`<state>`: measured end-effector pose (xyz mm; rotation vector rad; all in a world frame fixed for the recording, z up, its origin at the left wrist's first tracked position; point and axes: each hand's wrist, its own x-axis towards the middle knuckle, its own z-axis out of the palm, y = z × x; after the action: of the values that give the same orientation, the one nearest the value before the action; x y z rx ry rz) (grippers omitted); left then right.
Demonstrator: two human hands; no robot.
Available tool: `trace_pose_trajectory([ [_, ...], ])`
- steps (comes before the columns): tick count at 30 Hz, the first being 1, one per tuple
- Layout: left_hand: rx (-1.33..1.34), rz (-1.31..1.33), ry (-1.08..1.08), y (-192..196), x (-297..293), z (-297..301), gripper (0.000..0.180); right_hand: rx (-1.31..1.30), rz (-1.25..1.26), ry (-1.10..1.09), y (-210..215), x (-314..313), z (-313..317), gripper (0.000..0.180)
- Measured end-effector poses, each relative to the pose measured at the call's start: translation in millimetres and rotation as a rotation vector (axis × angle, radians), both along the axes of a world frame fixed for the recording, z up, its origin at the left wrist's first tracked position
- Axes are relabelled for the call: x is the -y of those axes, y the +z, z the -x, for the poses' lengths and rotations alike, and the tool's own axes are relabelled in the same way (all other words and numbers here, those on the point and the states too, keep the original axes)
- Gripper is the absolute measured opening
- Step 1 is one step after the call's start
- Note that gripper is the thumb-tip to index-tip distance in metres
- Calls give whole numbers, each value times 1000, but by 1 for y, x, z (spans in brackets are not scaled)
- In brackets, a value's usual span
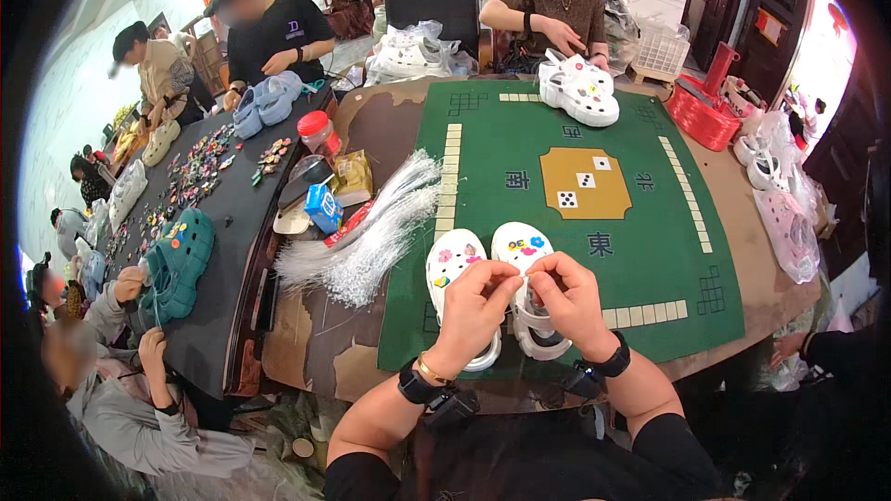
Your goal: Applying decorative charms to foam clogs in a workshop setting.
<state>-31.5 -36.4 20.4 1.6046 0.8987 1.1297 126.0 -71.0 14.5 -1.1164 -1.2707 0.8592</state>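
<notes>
Pinching over the white clogs

A pair of white clogs (pixel 455 264) with colourful charms sits side by side on the near part of a green mat (pixel 483 167), toes pointing away from the person. The two hands partly cover their rear halves. Left of the mat a bundle of white strands (pixel 371 232) lies fanned out; another pair of white clogs (pixel 577 93) stands at the far edge, before a co-worker. On the dark side table (pixel 227 250), loose charms (pixel 200 167) lie scattered near a teal clog (pixel 176 269).

Both forearms reach in from below, wrists bent inward. The left hand (pixel 480 301) and right hand (pixel 571 301) nearly meet, each with thumb and forefinger pinched narrow (what lies between them is too small to tell).

A clear jar (pixel 320 137) with a red lid stands beyond the strands, its contents unclear, near a blue box (pixel 323 209). At right, a clear bag (pixel 789 232) holds a pink clog.
</notes>
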Motion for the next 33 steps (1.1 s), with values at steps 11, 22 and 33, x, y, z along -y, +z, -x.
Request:
trace_pose_trajectory([
  [11, -58, -296, -1, -8, -5, 1, 5, 151, 19, -39, 1, 0, -1, 6],
  [22, -73, -288, -52, -6, 2, 0, 10, 242, -8, 34, 9, 3, -17, 8],
  [33, -301, -794, -82, -9, 1, -6, 17, 400, -72, 117, 3, 13, -10, 7],
])
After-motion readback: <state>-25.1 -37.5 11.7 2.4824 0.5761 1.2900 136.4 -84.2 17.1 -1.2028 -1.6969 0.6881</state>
